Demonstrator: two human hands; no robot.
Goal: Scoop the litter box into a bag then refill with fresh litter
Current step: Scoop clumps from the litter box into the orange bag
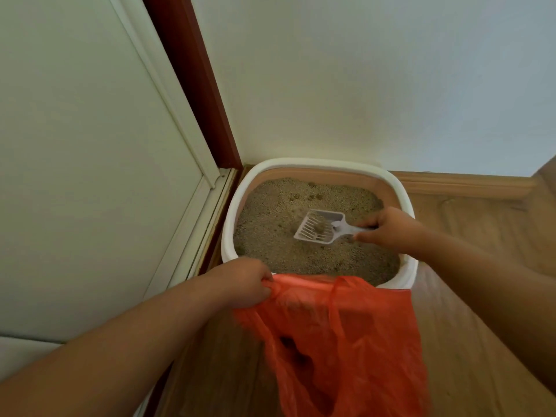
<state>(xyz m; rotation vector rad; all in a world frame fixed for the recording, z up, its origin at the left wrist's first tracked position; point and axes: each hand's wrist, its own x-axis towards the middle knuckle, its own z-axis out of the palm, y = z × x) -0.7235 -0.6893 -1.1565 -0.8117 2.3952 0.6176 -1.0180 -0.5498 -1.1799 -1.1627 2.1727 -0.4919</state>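
A white-rimmed litter box [231, 206] stands in the room's corner, filled with tan litter [270, 224]. My right hand [388, 228] grips the handle of a white slotted scoop [319, 227], held just above the litter with a small brown clump [320, 227] in it. My left hand [243, 281] pinches the rim of a thin red plastic bag [346, 332] at the box's near edge. The bag hangs down in front of the box, its mouth partly open, with dark lumps showing through the plastic.
A white wall [361, 85] rises behind the box and a white door panel [90, 145] with a dark red frame [192, 79] stands to the left. Wooden floor [469, 236] and a wooden skirting board [466, 185] lie to the right.
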